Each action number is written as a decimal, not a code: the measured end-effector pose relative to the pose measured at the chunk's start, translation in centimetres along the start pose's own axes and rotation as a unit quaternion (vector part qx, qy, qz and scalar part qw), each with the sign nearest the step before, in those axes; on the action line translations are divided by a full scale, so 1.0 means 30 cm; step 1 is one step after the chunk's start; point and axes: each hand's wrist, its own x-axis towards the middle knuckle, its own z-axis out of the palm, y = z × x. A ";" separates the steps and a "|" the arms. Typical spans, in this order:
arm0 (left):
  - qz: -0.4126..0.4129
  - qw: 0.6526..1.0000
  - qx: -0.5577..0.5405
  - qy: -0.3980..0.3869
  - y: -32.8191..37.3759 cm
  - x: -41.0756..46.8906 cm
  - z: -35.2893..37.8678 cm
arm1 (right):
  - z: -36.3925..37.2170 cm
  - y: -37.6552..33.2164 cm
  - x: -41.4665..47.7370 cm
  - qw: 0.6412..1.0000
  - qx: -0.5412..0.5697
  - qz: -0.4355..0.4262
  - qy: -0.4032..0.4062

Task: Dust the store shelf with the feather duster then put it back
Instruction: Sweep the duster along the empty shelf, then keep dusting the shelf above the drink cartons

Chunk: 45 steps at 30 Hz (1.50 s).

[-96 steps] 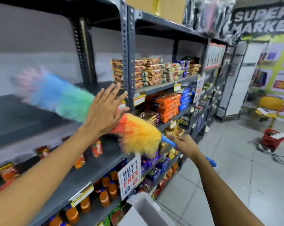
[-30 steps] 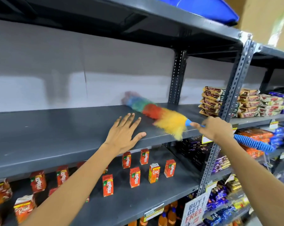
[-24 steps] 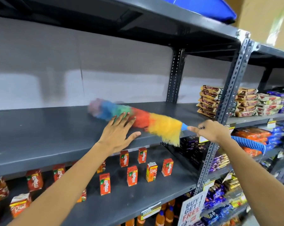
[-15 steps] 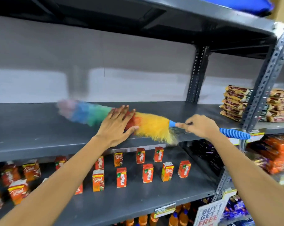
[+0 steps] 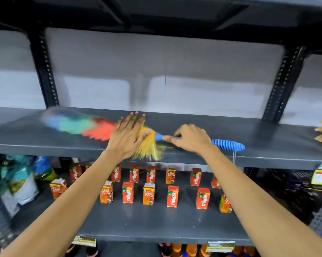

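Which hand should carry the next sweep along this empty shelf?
Right: the right hand already grips the feather duster by its blue handle; the left hand just lies open over the feathers.

Even indoor light is falling on a motion-smeared, wide-angle view.
The feather duster [image 5: 78, 125] tip is blurring into colour streaks at the shelf [image 5: 267, 140] left end; uprights are bowing outward near the frame edges, the underside overhead is sitting in deep shadow, and the juice cartons [image 5: 172, 196] are staying fairly sharp.
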 end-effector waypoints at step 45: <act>0.129 0.991 -0.043 0.010 0.313 0.161 0.061 | -0.193 0.367 -0.306 0.981 0.088 0.143 -0.095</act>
